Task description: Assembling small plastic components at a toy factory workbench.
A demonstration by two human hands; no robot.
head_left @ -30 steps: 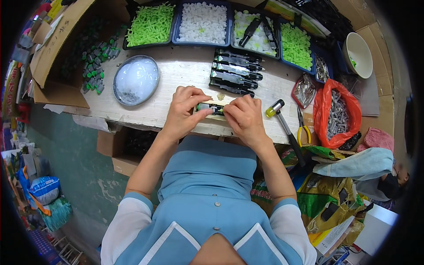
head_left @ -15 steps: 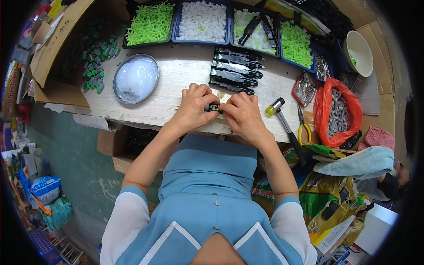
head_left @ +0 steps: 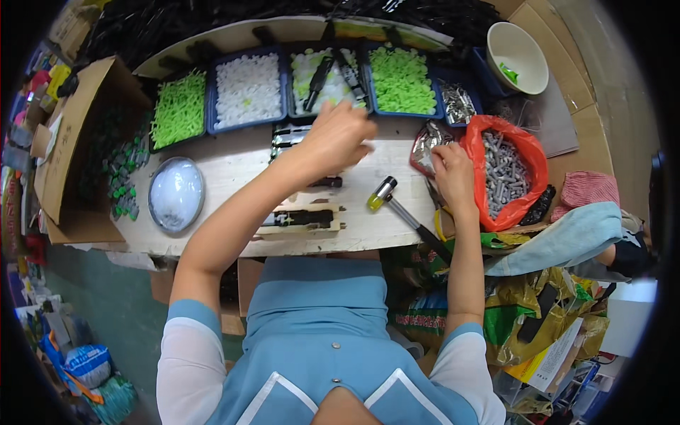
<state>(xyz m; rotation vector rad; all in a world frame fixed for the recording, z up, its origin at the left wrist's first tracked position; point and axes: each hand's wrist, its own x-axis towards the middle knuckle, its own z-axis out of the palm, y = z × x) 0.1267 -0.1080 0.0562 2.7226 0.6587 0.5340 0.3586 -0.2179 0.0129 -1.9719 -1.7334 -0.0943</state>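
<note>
My left hand (head_left: 340, 138) is raised over the table, just in front of the trays of small parts. Its fingers are bent with the tips apart, and nothing shows between them. Under that forearm, a row of black plastic parts (head_left: 282, 142) is partly hidden. A black part (head_left: 303, 218) lies in a small wooden jig (head_left: 336, 210) at the table's near edge. My right hand (head_left: 453, 173) is at a small bag of shiny metal pieces (head_left: 429, 145), fingers drawn together at its edge; what they hold, if anything, is too small to make out.
Trays of green (head_left: 404, 81) and white pieces (head_left: 248, 88) line the back; two black parts (head_left: 320, 81) lie across one. A hammer (head_left: 404, 210) rests right of the jig. Beyond are a red bag (head_left: 476, 177) of grey pieces and a cream bowl (head_left: 517, 57). A round dish (head_left: 176, 195) stands left.
Both hands have left the black part at the table's near edge. My left hand has gone up toward the trays, my right hand across to the small bag. The view has shifted.
</note>
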